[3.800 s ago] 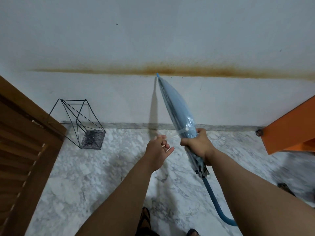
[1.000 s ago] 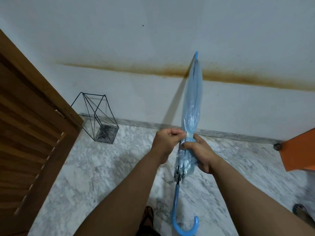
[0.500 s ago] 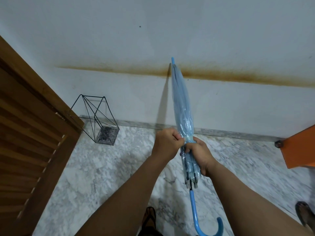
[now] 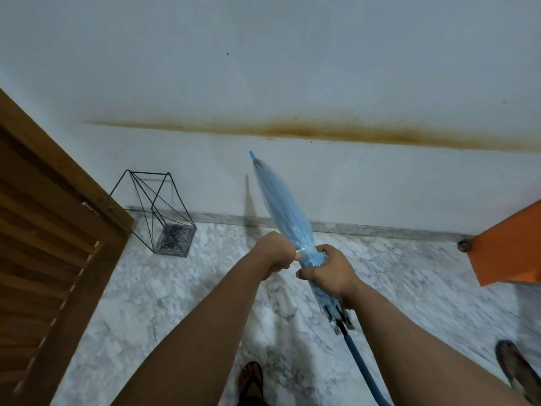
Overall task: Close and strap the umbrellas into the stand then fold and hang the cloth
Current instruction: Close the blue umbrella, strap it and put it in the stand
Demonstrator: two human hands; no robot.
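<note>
Centrally, the right hand [image 4: 328, 273] wraps its curled fingers around the closed blue umbrella [image 4: 282, 206], tip pointing up and away; the left hand [image 4: 273, 254] pinches its strap alongside. Well left of both hands stands the wire stand [image 4: 164, 218].

No readable text, labels, brands or numbers anywhere.
</note>
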